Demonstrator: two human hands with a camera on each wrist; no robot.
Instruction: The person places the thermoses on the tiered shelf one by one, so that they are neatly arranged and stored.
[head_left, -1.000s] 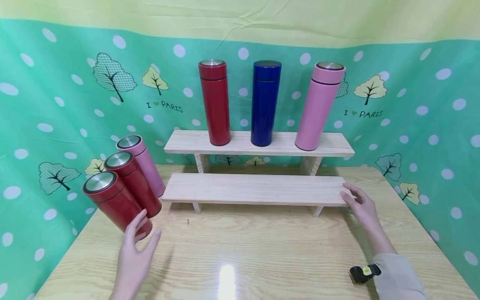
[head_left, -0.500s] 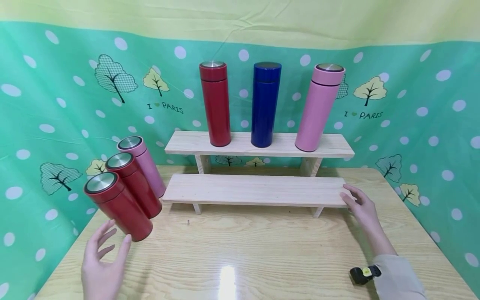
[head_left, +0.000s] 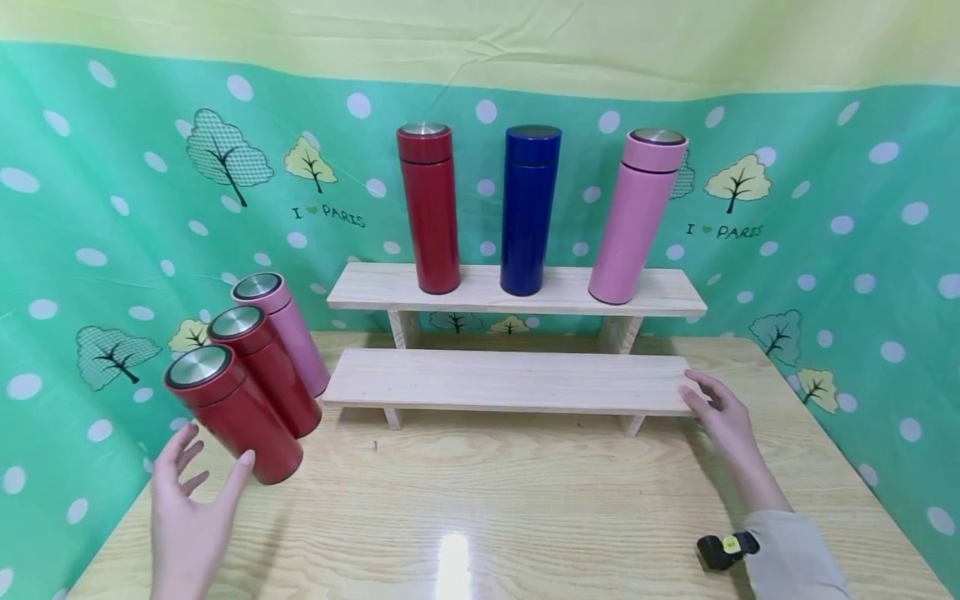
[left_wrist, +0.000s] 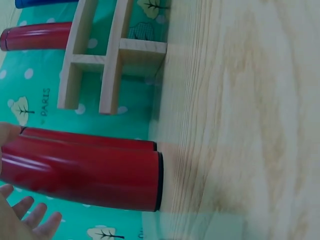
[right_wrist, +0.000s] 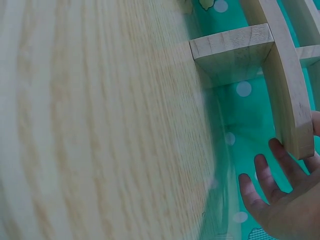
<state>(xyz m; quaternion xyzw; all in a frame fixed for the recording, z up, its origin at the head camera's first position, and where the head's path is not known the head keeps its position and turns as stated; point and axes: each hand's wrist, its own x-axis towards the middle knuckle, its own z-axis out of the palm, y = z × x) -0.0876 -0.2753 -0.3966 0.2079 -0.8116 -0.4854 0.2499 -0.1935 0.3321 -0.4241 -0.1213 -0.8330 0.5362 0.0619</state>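
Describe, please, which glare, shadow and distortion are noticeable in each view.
Head view: white glare on the table, soft shadow beside the right forearm, right pink bottle leaning outward, probably lens distortion; left wrist view: dimmer, with a pale highlight streak along the nearest red bottle; right wrist view: also dim, the lower shelf looking bowed, the table's grain soft.

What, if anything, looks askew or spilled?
Nothing looks spilled or toppled. The clearest oddity is a tiny dark speck on the table, in front of the lower shelf near its left leg, too small to identify. The front red flask seems to lean, probably from lens distortion.
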